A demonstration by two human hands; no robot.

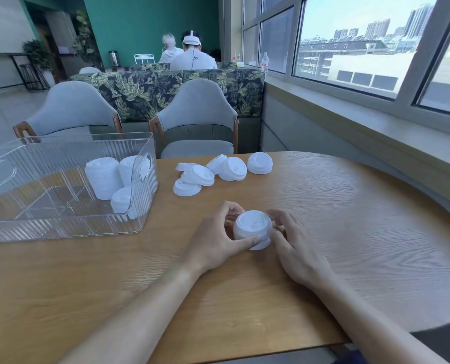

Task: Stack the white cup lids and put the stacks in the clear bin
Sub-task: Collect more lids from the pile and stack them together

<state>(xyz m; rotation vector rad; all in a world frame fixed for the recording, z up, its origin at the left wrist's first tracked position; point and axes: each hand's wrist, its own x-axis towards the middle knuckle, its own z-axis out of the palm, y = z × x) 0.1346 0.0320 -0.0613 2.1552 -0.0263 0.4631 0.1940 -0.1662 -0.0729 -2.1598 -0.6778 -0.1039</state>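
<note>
On table [323, 206]: left hand [213, 248] | right hand [294, 248] | both fingers curled, gripping lid stack [252, 228]

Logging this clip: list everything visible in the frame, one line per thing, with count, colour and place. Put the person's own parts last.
short stack of white plastic cup lids: one, white, held between both hands at table centre.
loose white cup lids: a scattered group, exact count unclear, white, far side of table.
clear ribbed plastic bin: one, transparent, table's left.
stacks of white lids inside the bin: three, white, in the bin's right end.
wooden table: one, light brown.
grey upholstered chairs: two, grey, beyond the table.
leaf-print sofa back: one, dark green, behind the chairs.
seated people: two, backs turned, far end.
windows: right wall.
left hand: grips the stack.
right hand: fingers curled against the stack.
</note>
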